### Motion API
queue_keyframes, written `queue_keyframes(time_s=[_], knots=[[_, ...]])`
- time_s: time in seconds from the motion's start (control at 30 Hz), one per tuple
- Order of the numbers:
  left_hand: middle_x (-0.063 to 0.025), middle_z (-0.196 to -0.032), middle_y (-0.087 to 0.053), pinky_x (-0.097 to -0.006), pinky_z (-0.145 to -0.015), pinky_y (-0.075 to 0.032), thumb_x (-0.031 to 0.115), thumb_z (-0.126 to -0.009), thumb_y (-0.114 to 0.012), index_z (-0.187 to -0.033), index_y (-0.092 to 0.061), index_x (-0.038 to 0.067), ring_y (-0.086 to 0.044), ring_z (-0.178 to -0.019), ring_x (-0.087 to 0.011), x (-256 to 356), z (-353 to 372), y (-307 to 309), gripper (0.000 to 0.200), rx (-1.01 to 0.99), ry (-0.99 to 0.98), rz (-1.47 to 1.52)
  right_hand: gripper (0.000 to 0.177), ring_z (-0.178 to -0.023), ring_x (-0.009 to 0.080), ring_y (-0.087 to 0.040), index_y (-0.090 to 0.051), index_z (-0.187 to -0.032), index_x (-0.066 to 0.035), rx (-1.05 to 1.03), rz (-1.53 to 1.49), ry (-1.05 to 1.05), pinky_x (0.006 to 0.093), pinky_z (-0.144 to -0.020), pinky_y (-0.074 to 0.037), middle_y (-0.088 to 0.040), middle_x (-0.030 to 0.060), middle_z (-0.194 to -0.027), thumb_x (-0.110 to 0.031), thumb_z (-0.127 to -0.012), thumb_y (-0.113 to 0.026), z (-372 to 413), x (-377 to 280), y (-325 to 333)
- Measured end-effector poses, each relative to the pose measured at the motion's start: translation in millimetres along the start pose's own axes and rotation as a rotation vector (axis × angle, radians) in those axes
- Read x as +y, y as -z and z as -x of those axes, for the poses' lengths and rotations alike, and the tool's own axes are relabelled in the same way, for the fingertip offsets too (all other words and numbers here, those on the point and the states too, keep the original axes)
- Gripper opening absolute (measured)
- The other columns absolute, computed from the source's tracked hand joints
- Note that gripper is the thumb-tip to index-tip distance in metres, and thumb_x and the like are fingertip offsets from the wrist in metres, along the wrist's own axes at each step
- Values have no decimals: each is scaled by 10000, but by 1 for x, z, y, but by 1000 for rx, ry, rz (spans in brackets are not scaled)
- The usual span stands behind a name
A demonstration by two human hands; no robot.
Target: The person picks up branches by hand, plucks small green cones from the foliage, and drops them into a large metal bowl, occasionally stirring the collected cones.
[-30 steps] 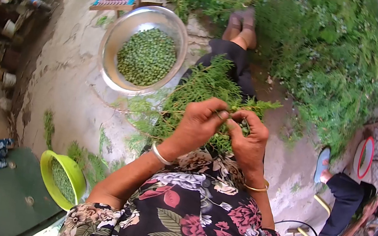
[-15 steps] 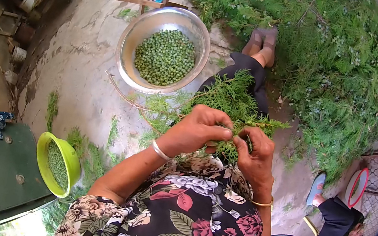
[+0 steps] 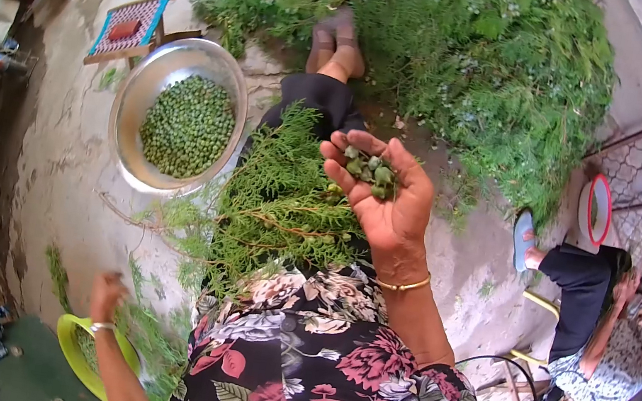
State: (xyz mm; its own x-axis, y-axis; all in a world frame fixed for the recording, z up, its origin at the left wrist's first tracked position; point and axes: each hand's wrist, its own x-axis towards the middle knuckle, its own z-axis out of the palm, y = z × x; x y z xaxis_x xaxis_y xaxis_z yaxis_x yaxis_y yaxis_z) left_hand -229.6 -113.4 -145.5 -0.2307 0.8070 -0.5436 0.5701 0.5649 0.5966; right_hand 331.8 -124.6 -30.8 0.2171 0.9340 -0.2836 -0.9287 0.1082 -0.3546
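My right hand (image 3: 389, 194) is raised palm up, fingers curled around several green cones (image 3: 372, 172) in the palm. Over my lap lies a leafy green branch (image 3: 279, 202) with small cones on it, just left of that hand. My left hand (image 3: 107, 297) is away at the lower left, above the yellow-green basin (image 3: 68, 341); its fingers are blurred. A metal bowl (image 3: 126, 115) of round green cones (image 3: 188, 127) stands on the floor left of the branch.
Cut greenery (image 3: 482, 83) is heaped beyond my feet. A woven stool (image 3: 128, 27) holds a red block. Another person (image 3: 603, 354) sits at the right near a red-rimmed basin (image 3: 606, 210) and wire fence. Dark green furniture (image 3: 29, 373) stands lower left.
My left hand has left the branch and moved down-left toward the yellow-green basin. My right hand has turned palm up, showing the cones. The view has shifted right.
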Motion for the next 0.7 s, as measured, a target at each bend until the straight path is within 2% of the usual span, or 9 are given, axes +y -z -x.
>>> queue_keyframes(time_s=[0.1,0.2,0.27,0.33,0.4,0.47,0.53,0.6,0.7], knots=[[-78,-808,-549,-307,-481,-464,-50,-614,-674,-948,-575,-34,-527,-575,-175,-109,-7,-20,349,97,-61,-428,532,-1149,429,-500,-481,-1158,153,-68,-139,-44,500,-1004,-407,-530,296,-1185,-337,-956,-438,-4,-6,-3],[-94,-734,-558,-332,-556,-497,-38,-569,-728,-917,-619,-35,-558,-624,-169,-76,28,-36,365,109,231,-140,630,-1211,478,-419,-410,-1226,171,-112,-213,-104,549,-1040,-343,-455,336,-1257,-398,-954,-414,-3,-9,-5],[-138,-686,-575,-352,-659,-513,-33,-545,-735,-899,-636,-45,-591,-671,-212,-106,20,-28,368,140,80,-259,639,-1224,472,-409,-409,-1226,172,-167,-237,-123,548,-1043,-339,-448,332,-1268,-407,-956,-406,-1,-8,-6],[-179,-722,-600,-362,-700,-500,2,-611,-698,-962,-632,-50,-592,-686,-266,-98,16,-9,361,169,-334,-738,632,-1231,467,-403,-405,-1232,167,-197,-241,-117,549,-1047,-334,-447,329,-1271,-402,-957,-413,1,-8,-6],[-190,-780,-614,-390,-704,-491,41,-692,-643,-1055,-613,-60,-584,-692,-313,-96,-12,31,377,409,-207,-910,625,-1238,463,-398,-402,-1237,163,-221,-239,-105,550,-1051,-328,-446,326,-1273,-397,-958,-419,4,-7,-5],[-161,-780,-625,-359,-680,-485,56,-786,-597,-1073,-612,-56,-585,-682,-245,31,30,23,308,600,-689,-538,583,-1239,449,-406,-406,-1239,143,-150,-177,-97,552,-1051,-330,-456,317,-1265,-365,-958,-451,5,-3,-6],[-131,-838,-651,-293,-683,-489,18,-853,-547,-1040,-620,-60,-587,-710,-175,157,81,-14,216,732,-597,-352,474,-1198,427,-463,-438,-1208,121,-109,-162,-113,547,-1030,-369,-490,289,-1236,-287,-969,-456,4,5,-1],[-108,-918,-661,-247,-697,-492,10,-896,-519,-1044,-629,-48,-596,-770,-140,221,101,-41,193,635,-844,-126,439,-1163,419,-498,-460,-1185,120,-98,-173,-153,536,-1015,-394,-508,275,-1222,-265,-975,-444,3,13,2],[-126,-996,-657,-276,-745,-503,100,-930,-515,-1070,-622,-41,-616,-837,-165,293,142,-111,226,193,-861,299,425,-1140,393,-525,-485,-1154,119,-64,-171,-118,506,-1005,-420,-534,261,-1192,-267,-990,-418,6,18,-6]])
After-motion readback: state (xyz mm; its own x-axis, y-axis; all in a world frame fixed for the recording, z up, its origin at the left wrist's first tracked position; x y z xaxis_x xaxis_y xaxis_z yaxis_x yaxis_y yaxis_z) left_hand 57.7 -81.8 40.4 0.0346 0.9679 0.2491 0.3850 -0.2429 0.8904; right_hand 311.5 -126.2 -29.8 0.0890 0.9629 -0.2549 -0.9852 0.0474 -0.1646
